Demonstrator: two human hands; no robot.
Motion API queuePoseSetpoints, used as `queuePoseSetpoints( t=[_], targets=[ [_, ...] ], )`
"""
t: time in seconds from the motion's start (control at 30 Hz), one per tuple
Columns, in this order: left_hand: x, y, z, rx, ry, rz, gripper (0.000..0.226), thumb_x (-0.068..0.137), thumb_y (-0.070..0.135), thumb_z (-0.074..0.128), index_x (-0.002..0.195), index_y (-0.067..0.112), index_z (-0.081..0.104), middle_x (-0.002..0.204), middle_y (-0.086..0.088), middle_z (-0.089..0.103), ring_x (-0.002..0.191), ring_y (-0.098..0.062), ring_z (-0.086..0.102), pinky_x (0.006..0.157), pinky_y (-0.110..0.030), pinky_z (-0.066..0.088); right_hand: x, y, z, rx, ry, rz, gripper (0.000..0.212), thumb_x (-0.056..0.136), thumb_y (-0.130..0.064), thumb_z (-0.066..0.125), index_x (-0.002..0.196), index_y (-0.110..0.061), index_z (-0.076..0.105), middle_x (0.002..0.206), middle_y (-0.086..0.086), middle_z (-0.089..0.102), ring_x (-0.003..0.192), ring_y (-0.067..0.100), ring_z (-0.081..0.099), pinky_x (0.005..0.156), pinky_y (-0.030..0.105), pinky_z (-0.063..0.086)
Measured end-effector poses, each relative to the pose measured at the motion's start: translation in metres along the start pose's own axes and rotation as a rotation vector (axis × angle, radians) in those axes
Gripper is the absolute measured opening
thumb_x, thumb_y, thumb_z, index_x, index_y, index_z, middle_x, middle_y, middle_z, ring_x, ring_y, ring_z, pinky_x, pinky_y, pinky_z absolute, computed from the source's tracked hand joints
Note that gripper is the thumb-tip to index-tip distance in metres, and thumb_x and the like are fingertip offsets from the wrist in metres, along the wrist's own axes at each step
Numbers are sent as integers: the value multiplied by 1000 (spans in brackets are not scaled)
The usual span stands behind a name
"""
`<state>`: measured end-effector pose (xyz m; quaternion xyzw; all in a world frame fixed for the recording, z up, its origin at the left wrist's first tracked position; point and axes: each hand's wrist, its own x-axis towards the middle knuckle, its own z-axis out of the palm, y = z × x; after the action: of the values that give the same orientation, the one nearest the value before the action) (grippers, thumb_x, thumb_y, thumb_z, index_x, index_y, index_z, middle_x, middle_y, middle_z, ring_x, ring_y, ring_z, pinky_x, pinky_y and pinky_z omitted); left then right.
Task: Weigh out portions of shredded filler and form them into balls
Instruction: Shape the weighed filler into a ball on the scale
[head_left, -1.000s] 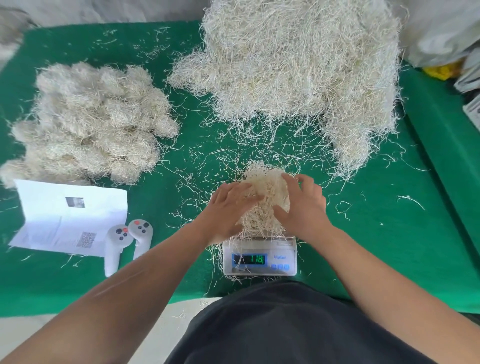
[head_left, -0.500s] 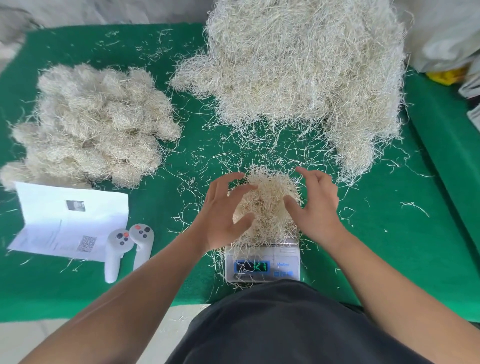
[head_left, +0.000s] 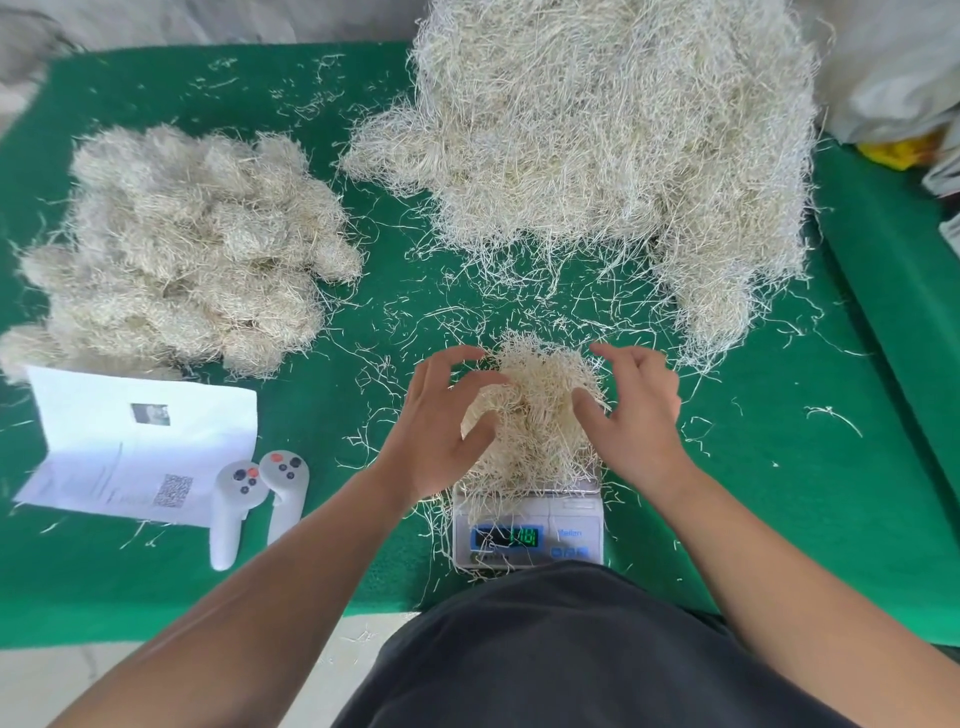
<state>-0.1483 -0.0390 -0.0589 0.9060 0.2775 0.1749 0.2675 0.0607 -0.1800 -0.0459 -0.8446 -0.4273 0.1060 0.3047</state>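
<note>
Lifting off the portion (head_left: 535, 415) at lower centre, your left hand (head_left: 441, 426) and right hand (head_left: 634, 410) now hover spread, gripping nothing. The scale (head_left: 527, 535) can settle; judge the reading before balling.

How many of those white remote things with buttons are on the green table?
2. The left controller and the right controller lie side by side, just right of the paper sheet, left of the scale.
</note>
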Motion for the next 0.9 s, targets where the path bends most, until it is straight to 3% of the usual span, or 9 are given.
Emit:
queuePoseSetpoints(
  t=[0.2, 0.33, 0.7, 0.83, 0.9],
  targets=[
    [1, -1, 7, -3, 8, -13, 38, 98, 35, 56, 136, 38, 55, 152, 5, 34, 143, -22, 30, 115, -44, 29, 3, -1, 10, -48, 3, 7, 43, 93, -56, 66, 129, -32, 64, 120, -3, 45, 113, 17, 32, 95, 35, 25],
    [1, 1, 8, -18, 14, -22, 37, 98, 36, 54, 135, 40, 56, 151, 6, 34, 142, -20, 30, 115, -44, 29, 4, -2, 11, -55, 42, -8, 48, 92, -58, 65, 132, -32, 61, 117, -6, 39, 107, 11, 26, 93, 35, 26],
    [-1, 6, 11, -20, 26, -98, 38, 99, 32, 59, 136, 35, 58, 145, 5, 41, 137, -17, 35, 118, -43, 29, 4, 1, 7, -50, 33, 33, 55, 92, -58, 64, 140, -32, 54, 121, -2, 41, 111, 17, 33, 99, 41, 37],
    [-1, 16, 15, 14, -54, -278, 50, 98, 43, 58, 146, 39, 44, 150, 8, 31, 142, -20, 27, 121, -54, 28, 3, 0, 10, -41, -3, 45, 61, 92, -61, 61, 145, -33, 49, 125, -1, 41, 114, 18, 34, 103, 43, 37],
    [2, 24, 21, -5, -155, -432, 60, 100, 56, 48, 155, 41, 28, 159, 11, 22, 149, -23, 20, 123, -59, 21, 5, -5, 17, -65, -165, 113, 73, 92, -63, 60, 155, -32, 37, 142, 3, 40, 131, 27, 36, 112, 49, 37]
  ],
)
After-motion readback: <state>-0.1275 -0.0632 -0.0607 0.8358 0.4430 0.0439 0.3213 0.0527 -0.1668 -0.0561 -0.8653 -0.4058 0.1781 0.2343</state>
